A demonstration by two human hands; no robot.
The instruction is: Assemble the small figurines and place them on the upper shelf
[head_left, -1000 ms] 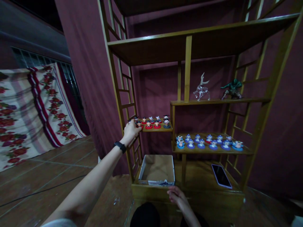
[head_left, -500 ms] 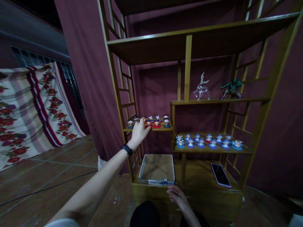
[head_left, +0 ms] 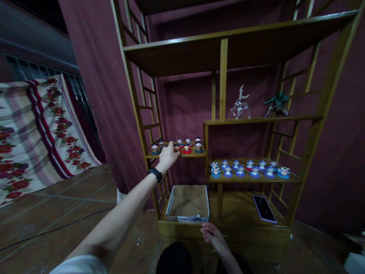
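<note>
My left hand (head_left: 169, 155) reaches up to the small left shelf (head_left: 196, 155) of a wooden display rack. Its fingers curl over a little figurine in the row of red-based figurines (head_left: 186, 146), and the piece under them is mostly hidden. A black band sits on that wrist. My right hand (head_left: 212, 233) rests low on the front edge of the rack's base, fingers loosely curled, just below an open cardboard box (head_left: 188, 203). A second shelf (head_left: 251, 178) holds several blue-based figurines (head_left: 248, 169).
A phone (head_left: 264, 208) lies on the base board at the right. A clear glass figure (head_left: 241, 104) and a green figure (head_left: 277, 103) stand on the upper right shelf. A maroon curtain hangs behind; a floral cloth (head_left: 34, 133) drapes at left.
My left hand has moved right along the small shelf, from its left end onto the middle figurines. The view has shifted slightly. My right hand stays put.
</note>
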